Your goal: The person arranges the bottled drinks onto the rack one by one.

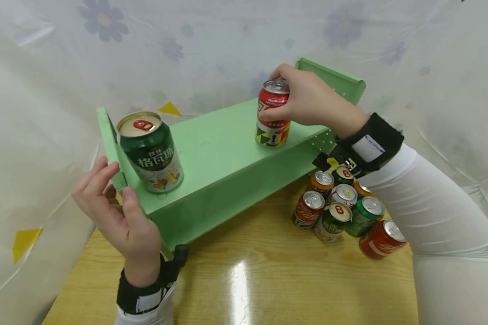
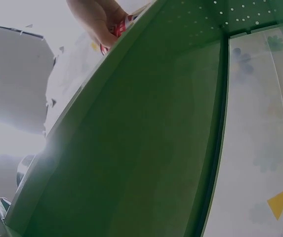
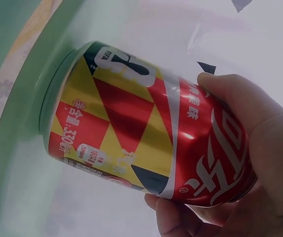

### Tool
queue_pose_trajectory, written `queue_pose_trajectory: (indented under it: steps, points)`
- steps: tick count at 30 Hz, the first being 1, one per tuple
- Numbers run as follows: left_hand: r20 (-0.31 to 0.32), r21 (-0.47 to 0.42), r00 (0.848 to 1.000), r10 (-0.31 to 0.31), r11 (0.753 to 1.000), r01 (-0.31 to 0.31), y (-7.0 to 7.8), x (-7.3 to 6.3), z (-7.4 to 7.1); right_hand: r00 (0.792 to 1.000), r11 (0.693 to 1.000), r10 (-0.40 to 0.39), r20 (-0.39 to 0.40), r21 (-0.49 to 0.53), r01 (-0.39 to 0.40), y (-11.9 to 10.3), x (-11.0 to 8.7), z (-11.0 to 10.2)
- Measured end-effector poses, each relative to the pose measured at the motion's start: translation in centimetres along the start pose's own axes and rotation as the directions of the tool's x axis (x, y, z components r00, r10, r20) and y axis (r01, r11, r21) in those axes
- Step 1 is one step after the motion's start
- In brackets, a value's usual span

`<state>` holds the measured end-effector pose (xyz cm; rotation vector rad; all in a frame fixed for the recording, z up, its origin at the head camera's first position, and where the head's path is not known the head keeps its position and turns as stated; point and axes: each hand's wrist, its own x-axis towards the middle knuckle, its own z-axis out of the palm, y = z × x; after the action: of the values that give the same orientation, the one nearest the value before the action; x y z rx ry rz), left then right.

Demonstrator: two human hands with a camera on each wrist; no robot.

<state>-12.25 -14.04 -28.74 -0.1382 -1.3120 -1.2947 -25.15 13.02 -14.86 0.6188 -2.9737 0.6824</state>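
Note:
My right hand (image 1: 309, 101) grips a red cola can (image 1: 273, 131) by its upper part, thumb on one side and fingers round the other. The can is upright at the top board of a green two-level shelf (image 1: 215, 140); in the right wrist view its base is at the green surface. Toward the board's left end stands a dark green drink can (image 1: 152, 153) with a gold lid and red tab. My left hand (image 1: 118, 212) is beside the shelf's left end panel, fingers loosely bent; whether it touches the panel I cannot tell.
Several cans stand in a cluster on the wooden table (image 1: 211, 275) at the right, below my right forearm, among them a red can (image 1: 382, 239) and a green-and-white can (image 1: 333, 221). A flower-patterned sheet (image 1: 227, 45) hangs behind the shelf. The shelf's right end panel (image 1: 333, 81) rises behind my right hand.

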Motion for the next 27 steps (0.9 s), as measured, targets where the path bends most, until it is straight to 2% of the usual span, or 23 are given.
queue_pose_trajectory:
  steps: [20, 23, 27]
  points:
    - [-0.005, -0.008, 1.0, -0.001, 1.0, 0.001, 0.1, 0.0, 0.2, 1.0, 1.0, 0.002, -0.028, -0.016, -0.002, 0.0, 0.7, 0.7]
    - [-0.001, -0.008, 1.0, 0.0, 1.0, 0.0, 0.0, 0.0, 0.2, 0.999, 1.0, 0.001, -0.041, 0.01, -0.001, 0.0, 0.5, 0.9]
    - [0.004, -0.002, 1.0, 0.004, 1.0, -0.004, -0.1, 0.1, 0.1, 0.996, 0.995, 0.02, -0.089, 0.104, -0.011, 0.2, 0.3, 1.5]
